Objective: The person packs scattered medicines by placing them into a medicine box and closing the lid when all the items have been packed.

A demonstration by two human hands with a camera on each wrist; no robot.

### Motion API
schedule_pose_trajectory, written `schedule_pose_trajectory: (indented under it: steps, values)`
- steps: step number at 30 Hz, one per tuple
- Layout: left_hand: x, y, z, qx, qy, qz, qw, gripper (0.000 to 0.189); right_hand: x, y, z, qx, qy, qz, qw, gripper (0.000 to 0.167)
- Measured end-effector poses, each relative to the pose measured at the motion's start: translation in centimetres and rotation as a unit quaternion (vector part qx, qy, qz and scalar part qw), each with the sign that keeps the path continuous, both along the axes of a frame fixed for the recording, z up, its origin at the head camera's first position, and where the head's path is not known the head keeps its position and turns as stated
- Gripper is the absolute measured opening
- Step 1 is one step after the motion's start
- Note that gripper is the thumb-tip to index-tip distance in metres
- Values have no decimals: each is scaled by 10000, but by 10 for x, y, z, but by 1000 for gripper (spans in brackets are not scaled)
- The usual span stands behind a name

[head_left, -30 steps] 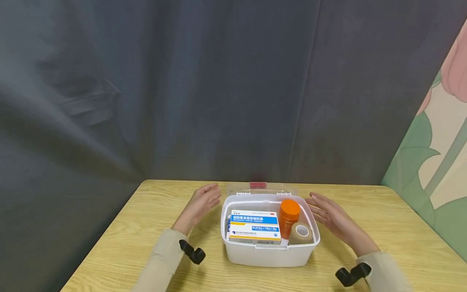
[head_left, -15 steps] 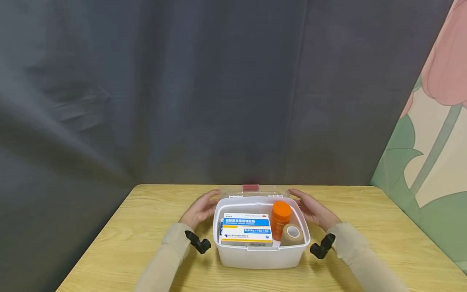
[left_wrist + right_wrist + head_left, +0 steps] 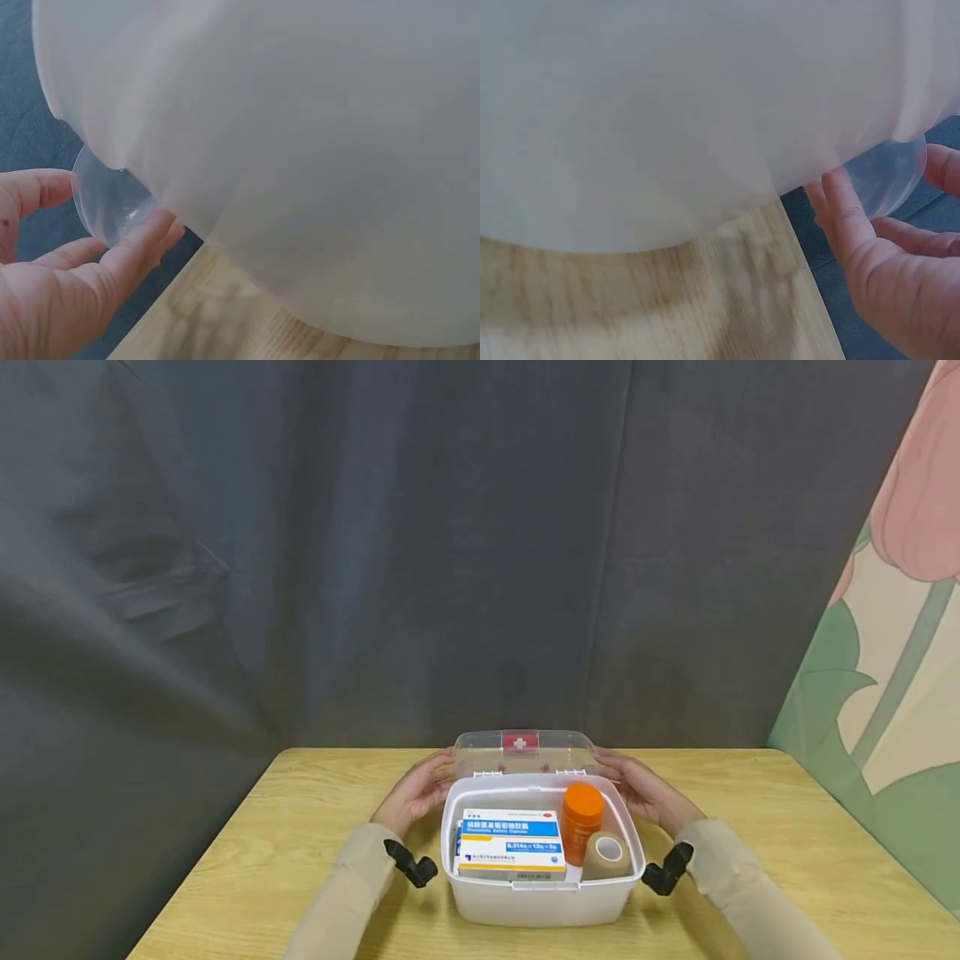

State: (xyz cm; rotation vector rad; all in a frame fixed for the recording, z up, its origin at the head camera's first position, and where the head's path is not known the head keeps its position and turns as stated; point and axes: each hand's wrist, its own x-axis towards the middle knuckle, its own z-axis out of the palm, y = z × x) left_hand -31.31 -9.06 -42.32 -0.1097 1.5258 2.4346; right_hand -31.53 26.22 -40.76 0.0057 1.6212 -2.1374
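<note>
A white plastic first-aid box [image 3: 536,906] sits on the table with its clear lid [image 3: 558,752] raised on hinges at the back. The lid bears a red label with a white cross. My left hand [image 3: 416,789] holds the lid's left end; thumb and fingers lie on either side of its edge in the left wrist view. At the other end my right hand [image 3: 643,792] grips it the same way. Inside the box are a white and blue medicine carton [image 3: 512,846], an orange bottle [image 3: 582,818] and a tan bandage roll [image 3: 607,857]. Another carton is mostly hidden behind the first.
The box stands on a light wooden table [image 3: 300,827]. Behind the table hangs a dark grey curtain [image 3: 450,568]. A wall with painted flowers [image 3: 892,710] rises on the right.
Both hands have come in from beside the box to the lid's ends. The lid has tilted up from lying low behind the box, and its cross label now shows.
</note>
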Motion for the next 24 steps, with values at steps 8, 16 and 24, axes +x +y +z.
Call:
schedule_pose_trajectory:
  steps: [8,16,24]
  values:
    - [-5,4,4,-192,599,-84,9980,53,1,2,2,-92,423,-43,9991,66]
    - [-6,9,16,-201,676,-192,9973,58,4,11,7,-273,673,-2,9974,66]
    - [-7,9,32,-46,804,-308,9963,57,-1,16,14,-103,1434,419,9887,67]
